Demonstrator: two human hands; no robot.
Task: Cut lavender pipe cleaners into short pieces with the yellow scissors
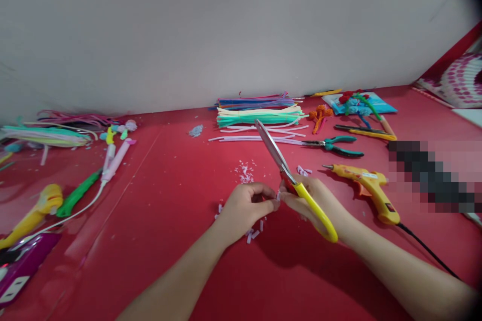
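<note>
My left hand (250, 209) is closed in a pinch at a small pale-lilac piece of pipe cleaner (278, 194), mostly covered by the fingertips. My right hand (312, 198) has the scissors (307, 198) in it, with yellow and red handles and blades pointing up and away. The right fingertips also meet the same small piece. Short cut lilac pieces (255, 234) lie beneath and beside my left hand. Fine lilac trimmings (246, 173) are scattered just beyond it. Another small lilac bit (303, 171) rests behind my right hand.
Bundled pipe cleaners (259, 116) lie near the grey wall. To the right are green-handled pliers (333, 144), a yellow glue gun (367, 185) with a cord, and an orange pipe-cleaner figure (321, 116). A purple power strip (28, 266) and a pink-white corded tool (116, 160) are at left.
</note>
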